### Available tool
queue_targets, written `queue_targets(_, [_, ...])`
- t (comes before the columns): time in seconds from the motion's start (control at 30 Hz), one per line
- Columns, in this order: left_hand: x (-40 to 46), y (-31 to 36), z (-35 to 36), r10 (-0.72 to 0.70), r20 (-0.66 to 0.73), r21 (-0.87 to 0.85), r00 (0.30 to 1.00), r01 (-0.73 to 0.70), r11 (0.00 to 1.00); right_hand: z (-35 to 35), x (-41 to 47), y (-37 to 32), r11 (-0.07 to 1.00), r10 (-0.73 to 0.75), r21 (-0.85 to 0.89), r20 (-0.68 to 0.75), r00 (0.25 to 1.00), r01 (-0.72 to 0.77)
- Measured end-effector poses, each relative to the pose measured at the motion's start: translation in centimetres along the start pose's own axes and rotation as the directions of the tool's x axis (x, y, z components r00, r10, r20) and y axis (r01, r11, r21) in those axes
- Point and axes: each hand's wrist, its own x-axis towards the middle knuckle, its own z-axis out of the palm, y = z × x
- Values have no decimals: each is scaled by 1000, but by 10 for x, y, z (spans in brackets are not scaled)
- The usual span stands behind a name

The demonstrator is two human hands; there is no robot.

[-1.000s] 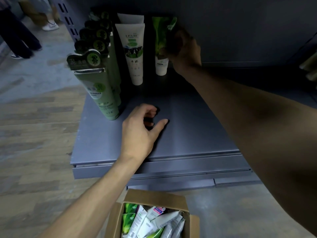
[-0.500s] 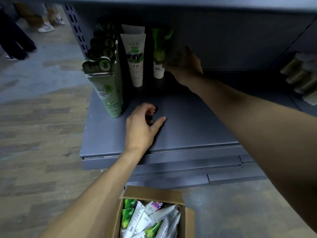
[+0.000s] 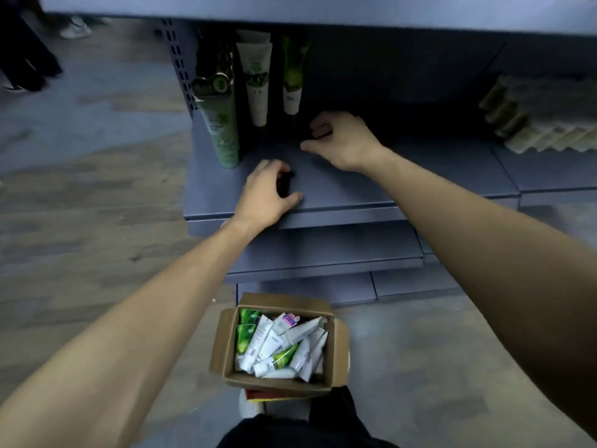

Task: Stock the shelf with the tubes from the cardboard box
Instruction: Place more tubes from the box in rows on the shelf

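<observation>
A brown cardboard box [image 3: 223, 344] stands open on the floor below the shelf, with several white and green tubes [image 3: 277, 344] lying jumbled in it. On the grey shelf [image 3: 420, 179] a row of dark green tubes [image 3: 221, 124] stands at the left. Beside it stand a white tube [image 3: 257, 88] and a green-and-white tube [image 3: 292, 79], all upright on their caps. My right hand [image 3: 342, 140] hovers low over the shelf, just right of and below the green-and-white tube, fingers loosely curled and empty. My left hand [image 3: 265, 195] rests on the shelf near its front edge, fingers curled, thumb spread, holding nothing.
An upper shelf board [image 3: 323, 11] overhangs the back of the shelf. A stack of pale packets [image 3: 542, 118] lies on the neighbouring shelf at the right. Lower shelf steps [image 3: 323, 253] jut out above the box. Other people's shoes [image 3: 76, 27] are on the floor at far left.
My right hand has let go of the green-and-white tube and drawn back and down from it. The tube stays standing. My left hand stays on the shelf; the view has pulled back.
</observation>
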Motion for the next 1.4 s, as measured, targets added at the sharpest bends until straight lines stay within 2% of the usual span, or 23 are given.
queue_targets(0.17, [-24, 11, -24, 81, 2, 94, 997, -81, 992, 8, -33, -3, 992, 47, 116, -57, 997, -40])
queue_targets(0.23, [-39, 13, -29, 65, 0, 85, 998, -65, 994, 15, -52, 1, 982, 80, 177, -85, 993, -64])
queue_targets(0.37, [-106, 8, -14, -67, 48, -70, 997, 70, 995, 57, -111, 13, 926, 223, 334, -114, 968, -175])
queue_targets(0.43, [-156, -3, 8, -215, 96, -175, 972, 229, 957, 95, -146, 23, 882, 283, 422, -119, 952, -209])
queue_targets(0.5, [-199, -14, 34, -364, 167, -186, 916, 392, 901, 129, -180, 30, 848, 350, 446, -64, 934, -287])
queue_targets(0.57, [-225, -24, 59, -465, 216, -174, 859, 502, 847, 154, -208, 40, 831, 417, 381, 53, 907, -405])
queue_targets(0.63, [-234, -26, 75, -522, 222, -163, 823, 559, 813, 167, -227, 55, 848, 447, 266, 108, 888, -459])
queue_targets(0.83, [-242, -14, 116, -597, 225, 23, 770, 609, 793, 179, -245, 114, 885, 431, 85, 217, 876, -457])
queue_targets(1.07, [-285, -34, 168, -749, 224, 54, 623, 760, 648, 216, -252, 168, 911, 394, -32, 360, 845, -411])
queue_targets(1.23, [-318, -83, 202, -771, 279, 74, 573, 788, 612, 260, -253, 189, 930, 364, -81, 346, 865, -359])
queue_targets(1.4, [-327, -129, 223, -793, 297, 25, 532, 826, 564, 294, -243, 205, 950, 294, -233, 440, 848, -208])
